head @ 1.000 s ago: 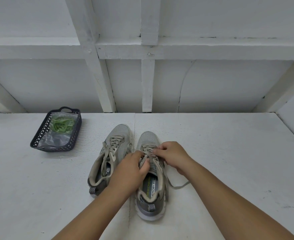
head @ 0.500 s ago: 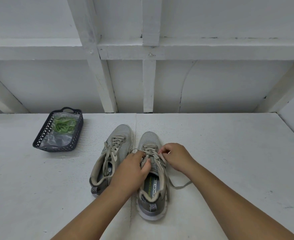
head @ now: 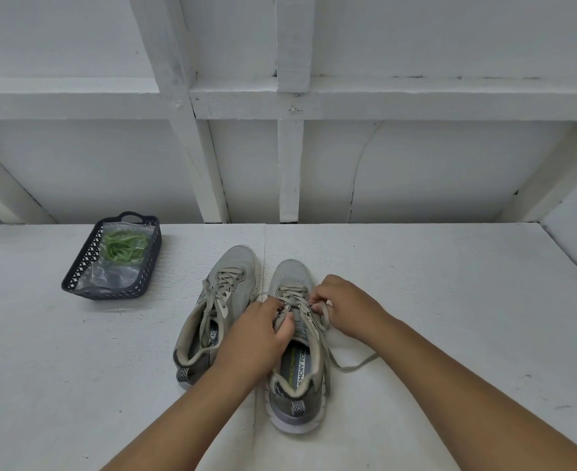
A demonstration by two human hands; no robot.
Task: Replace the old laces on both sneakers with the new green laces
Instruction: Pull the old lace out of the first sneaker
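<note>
The right sneaker (head: 295, 338) sits low in the middle of the frame, with its old lace (head: 317, 329) partly loose. One end of that lace trails out on the white floor (head: 450, 300) toward the right. The left hand (head: 255, 338) grips the side of this shoe near the tongue, thumb curled over the edge. The right hand (head: 343, 305) pinches a bit of lace at the eyelets on the shoe's right side.

I think the step is pulling the old lace out, one crossing at a time. To do it well, the left hand should hold the shoe down firmly, and the right hand should pull the lace loose row by row, not yank hard.

The left sneaker (head: 217, 312) lies just beside it, touching or almost touching, with its old lace in place. The new green laces (head: 122, 246) wait in a clear bag (head: 110, 273) inside a dark basket (head: 76, 282), at the middle left of the frame, well apart from the shoes.

The hands hide the eyelets under them, so I cannot tell how many rows are undone. The fingertips of the right hand are hard to make out.
</note>
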